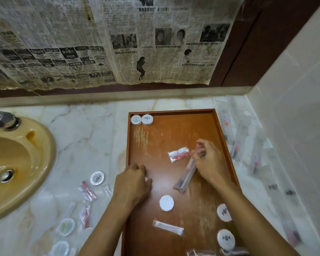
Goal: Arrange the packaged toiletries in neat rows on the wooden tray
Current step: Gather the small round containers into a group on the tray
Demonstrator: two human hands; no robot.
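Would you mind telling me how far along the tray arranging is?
Barely begun. Two round packets sit side by side in the tray's far left corner. The right hand grips a long sachet; the left hand is curled. Other packets lie scattered, more on the counter.

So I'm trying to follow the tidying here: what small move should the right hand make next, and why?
Probably carry the long clear packet that the right hand grips up to the far end of the wooden tray and lay it beside the two round white tins. Those tins are the only row begun; the packet lies slanted mid-tray among scattered items.
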